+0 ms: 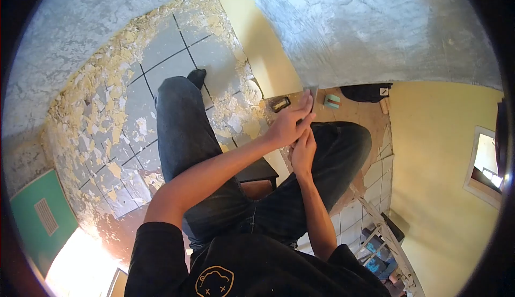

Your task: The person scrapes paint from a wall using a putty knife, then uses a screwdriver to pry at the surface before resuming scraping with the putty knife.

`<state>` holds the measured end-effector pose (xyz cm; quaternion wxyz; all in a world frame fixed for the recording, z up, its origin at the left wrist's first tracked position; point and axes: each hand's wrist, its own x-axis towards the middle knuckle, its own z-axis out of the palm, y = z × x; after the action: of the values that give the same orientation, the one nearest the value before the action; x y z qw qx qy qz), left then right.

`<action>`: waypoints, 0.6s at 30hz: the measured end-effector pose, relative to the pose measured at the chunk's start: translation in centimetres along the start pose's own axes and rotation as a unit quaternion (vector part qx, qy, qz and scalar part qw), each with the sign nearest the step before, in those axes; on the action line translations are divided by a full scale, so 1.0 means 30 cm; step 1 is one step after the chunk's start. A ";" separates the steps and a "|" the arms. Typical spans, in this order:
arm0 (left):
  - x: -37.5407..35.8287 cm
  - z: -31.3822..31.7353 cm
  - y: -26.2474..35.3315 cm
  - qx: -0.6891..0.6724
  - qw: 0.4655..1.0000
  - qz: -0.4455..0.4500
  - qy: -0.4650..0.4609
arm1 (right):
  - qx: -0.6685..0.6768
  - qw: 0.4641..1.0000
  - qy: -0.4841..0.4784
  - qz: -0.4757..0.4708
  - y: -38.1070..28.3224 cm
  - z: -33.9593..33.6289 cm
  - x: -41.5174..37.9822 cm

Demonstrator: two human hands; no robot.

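Note:
A scraper with a thin grey blade [314, 94] points toward the foot of the grey wall. Its handle is mostly hidden by my hands. My right hand [303, 155] is closed round the handle, above my right thigh. My left hand [289, 128] reaches across from the left, its fingers stretched out and lying against the scraper near the blade. Just left of the fingertips sits a small dark box-like object [280, 104]. A light blue-green block [332, 101] rests to the right of the blade.
Yellow and white paint flakes [115, 120] litter the grey tiled floor [166, 55] at left. A dark bag [365, 92] lies beside the yellow wall [440, 136]. At lower right stands a ladder [394, 243], with part of another person behind it. A green panel [45, 216] is at far left.

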<state>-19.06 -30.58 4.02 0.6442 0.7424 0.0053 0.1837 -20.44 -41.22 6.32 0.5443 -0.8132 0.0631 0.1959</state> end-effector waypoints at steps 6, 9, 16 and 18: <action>0.009 -0.002 0.011 -0.030 0.999 -0.035 -0.014 | 0.052 0.997 -0.023 0.048 -0.044 -0.013 -0.007; 0.021 -0.001 -0.005 -0.011 1.000 -0.014 0.000 | 0.041 0.997 -0.033 0.050 -0.035 -0.023 -0.007; 0.019 -0.008 0.007 -0.017 1.000 -0.020 -0.005 | 0.009 0.999 -0.026 0.025 -0.023 -0.017 -0.012; 0.025 0.007 -0.019 0.015 1.000 0.012 0.022 | 0.019 0.999 -0.025 0.028 -0.005 -0.022 0.024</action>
<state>-18.17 -30.51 3.66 0.6303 0.7479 0.0139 0.2077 -19.58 -41.68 6.40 0.5551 -0.7959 0.0757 0.2295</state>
